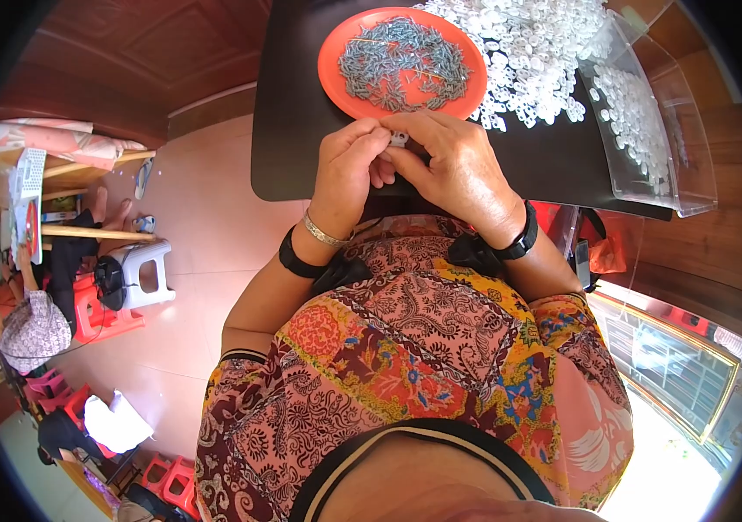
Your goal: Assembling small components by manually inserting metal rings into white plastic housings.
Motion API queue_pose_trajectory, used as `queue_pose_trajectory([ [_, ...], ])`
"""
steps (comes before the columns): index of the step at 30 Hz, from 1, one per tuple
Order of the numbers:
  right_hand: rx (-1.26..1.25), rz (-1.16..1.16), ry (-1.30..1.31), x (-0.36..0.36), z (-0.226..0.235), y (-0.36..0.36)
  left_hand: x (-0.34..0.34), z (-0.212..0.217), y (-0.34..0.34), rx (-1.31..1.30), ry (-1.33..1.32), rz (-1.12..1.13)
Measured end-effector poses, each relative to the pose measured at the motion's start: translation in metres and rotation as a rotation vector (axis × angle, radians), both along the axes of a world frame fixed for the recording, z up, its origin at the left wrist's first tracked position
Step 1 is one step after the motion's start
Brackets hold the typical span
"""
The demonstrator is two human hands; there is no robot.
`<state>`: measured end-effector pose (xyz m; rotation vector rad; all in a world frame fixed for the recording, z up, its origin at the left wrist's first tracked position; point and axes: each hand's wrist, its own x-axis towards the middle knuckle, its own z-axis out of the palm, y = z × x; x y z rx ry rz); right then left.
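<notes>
My hands meet over the near edge of the black table, just below an orange-red plate. A small white plastic piece with holes is pinched between the thumb and forefinger of my right hand. Against it, my left hand has its thumb and fingers pressed together; whatever they hold is hidden. Many small grey metal screws lie heaped in the plate. A large pile of similar white plastic pieces spreads to the plate's right.
At the table's right edge a clear plastic tray holds more white pieces. The black tabletop ends in front of my body. On the left, another person sits at a table near red stools and a grey stool.
</notes>
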<state>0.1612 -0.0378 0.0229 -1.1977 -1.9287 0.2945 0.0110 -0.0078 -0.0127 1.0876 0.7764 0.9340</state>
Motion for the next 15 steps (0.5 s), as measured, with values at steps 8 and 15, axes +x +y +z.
queue_pose_trajectory([
  [8, -0.107, -0.01, 0.101, -0.001, 0.005, -0.003, -0.003, 0.0, -0.002, 0.055, -0.043, -0.002],
  [15, -0.04, 0.087, 0.205, 0.006, -0.004, 0.0, -0.004, 0.011, -0.003, 0.075, -0.048, -0.015],
])
